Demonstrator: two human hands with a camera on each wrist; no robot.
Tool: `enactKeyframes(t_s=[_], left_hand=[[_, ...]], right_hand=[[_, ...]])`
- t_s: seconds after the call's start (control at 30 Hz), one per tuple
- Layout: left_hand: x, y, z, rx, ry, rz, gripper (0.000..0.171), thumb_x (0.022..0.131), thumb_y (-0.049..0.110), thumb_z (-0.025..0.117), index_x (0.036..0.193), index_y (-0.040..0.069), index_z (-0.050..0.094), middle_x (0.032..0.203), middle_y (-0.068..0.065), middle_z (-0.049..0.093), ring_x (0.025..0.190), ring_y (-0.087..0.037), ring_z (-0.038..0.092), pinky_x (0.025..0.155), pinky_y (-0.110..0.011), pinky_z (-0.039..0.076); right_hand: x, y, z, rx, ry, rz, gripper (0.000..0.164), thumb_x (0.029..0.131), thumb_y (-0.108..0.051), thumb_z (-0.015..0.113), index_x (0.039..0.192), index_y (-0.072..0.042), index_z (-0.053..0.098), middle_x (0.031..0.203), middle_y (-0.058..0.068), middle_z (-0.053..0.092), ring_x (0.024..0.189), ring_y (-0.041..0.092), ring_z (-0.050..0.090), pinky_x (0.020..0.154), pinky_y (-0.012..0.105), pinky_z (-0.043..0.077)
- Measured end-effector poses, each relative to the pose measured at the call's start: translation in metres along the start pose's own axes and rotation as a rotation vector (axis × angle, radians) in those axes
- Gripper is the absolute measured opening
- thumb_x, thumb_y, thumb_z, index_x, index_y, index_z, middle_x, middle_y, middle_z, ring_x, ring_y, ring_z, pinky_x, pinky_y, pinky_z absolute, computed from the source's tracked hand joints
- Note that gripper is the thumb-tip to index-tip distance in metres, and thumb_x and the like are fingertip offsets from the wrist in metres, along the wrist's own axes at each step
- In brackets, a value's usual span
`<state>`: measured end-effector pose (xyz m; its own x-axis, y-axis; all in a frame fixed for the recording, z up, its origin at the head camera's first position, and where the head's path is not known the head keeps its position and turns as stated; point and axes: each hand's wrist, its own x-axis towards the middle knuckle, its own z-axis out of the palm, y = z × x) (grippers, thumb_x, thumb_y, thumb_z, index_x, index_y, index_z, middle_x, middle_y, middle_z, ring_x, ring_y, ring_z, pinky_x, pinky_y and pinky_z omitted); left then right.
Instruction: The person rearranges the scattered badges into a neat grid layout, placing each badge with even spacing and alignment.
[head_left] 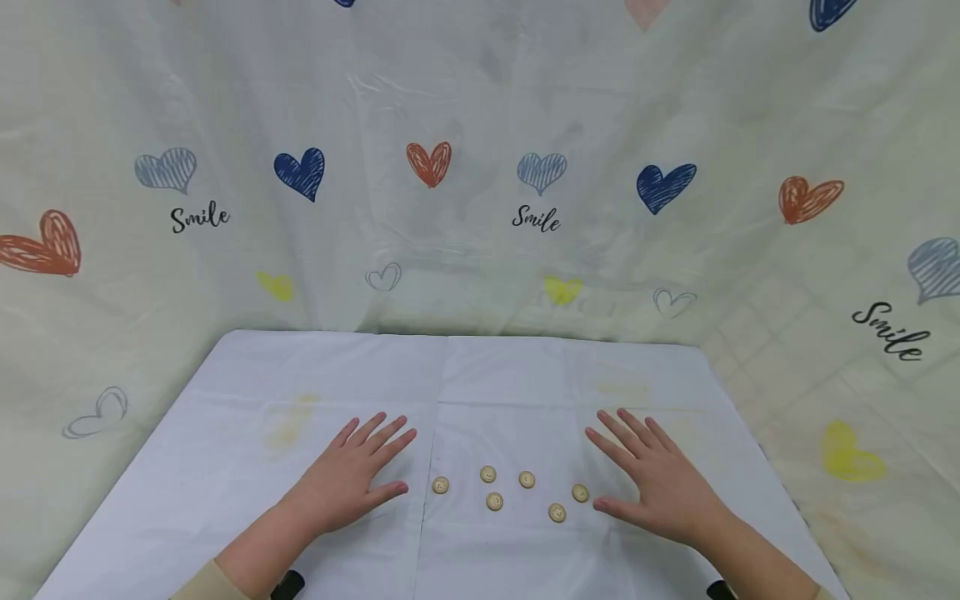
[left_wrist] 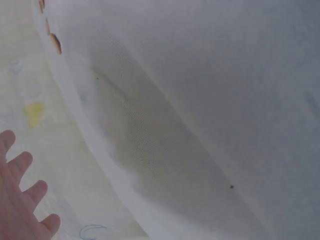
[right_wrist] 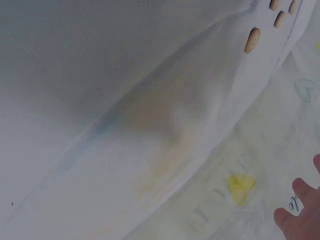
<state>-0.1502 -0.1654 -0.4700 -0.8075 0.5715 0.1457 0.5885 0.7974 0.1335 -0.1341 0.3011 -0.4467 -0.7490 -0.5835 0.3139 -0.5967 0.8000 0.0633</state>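
Note:
Several small round tan buttons lie scattered on a white cloth-covered table (head_left: 360,567) between the two hands. My left hand (head_left: 347,482) is spread with straight fingers, its thumb tip a short way left of the leftmost button (head_left: 440,485). On the other side my right hand (head_left: 660,483) is spread too, its thumb close to the rightmost button (head_left: 580,493). Neither hand holds anything. In the left wrist view, only the fingers (left_wrist: 34,192) show at the lower left edge. The right wrist view catches buttons, the nearest one (right_wrist: 252,40) at upper right.
A pale sheet (head_left: 465,100) printed with hearts and the word "Smile" hangs behind the table and along its sides. Creases run across the tablecloth. Dark bands (head_left: 288,585) sit at both wrists.

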Motion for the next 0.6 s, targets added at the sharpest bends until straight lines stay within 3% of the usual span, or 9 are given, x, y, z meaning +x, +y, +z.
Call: enactKeyframes(t_s=[0.17, 0.47, 0.6], left_hand=[[0.003, -0.001, 0.003, -0.075, -0.011, -0.025, 0.069, 0.096, 0.054, 0.057, 0.155, 0.025, 0.036, 0.159, 0.002, 0.033, 0.145, -0.031, 0.030, 0.113, -0.056, 0.023], [0.006, -0.007, 0.009, -0.267, -0.074, -0.071, 0.060, 0.098, 0.050, 0.057, 0.152, 0.034, 0.039, 0.155, 0.008, 0.038, 0.139, -0.023, 0.040, 0.108, -0.053, 0.034], [0.011, -0.007, 0.013, -0.308, -0.101, -0.086, 0.057, 0.097, 0.051, 0.058, 0.150, 0.036, 0.044, 0.151, 0.010, 0.044, 0.138, -0.020, 0.043, 0.108, -0.049, 0.036]], right_hand=[[-0.001, -0.001, 0.001, 0.059, -0.025, -0.020, 0.086, 0.080, -0.057, 0.075, 0.153, -0.026, 0.040, 0.159, 0.000, 0.033, 0.142, 0.034, 0.033, 0.119, 0.037, 0.006], [-0.002, -0.001, 0.007, 0.144, -0.081, -0.051, 0.077, 0.082, -0.055, 0.075, 0.149, -0.032, 0.046, 0.151, -0.002, 0.045, 0.134, 0.025, 0.045, 0.101, 0.048, 0.038], [-0.002, 0.000, 0.009, 0.171, -0.120, -0.042, 0.070, 0.082, -0.051, 0.076, 0.144, -0.031, 0.052, 0.143, -0.002, 0.052, 0.128, 0.022, 0.050, 0.097, 0.048, 0.045]])
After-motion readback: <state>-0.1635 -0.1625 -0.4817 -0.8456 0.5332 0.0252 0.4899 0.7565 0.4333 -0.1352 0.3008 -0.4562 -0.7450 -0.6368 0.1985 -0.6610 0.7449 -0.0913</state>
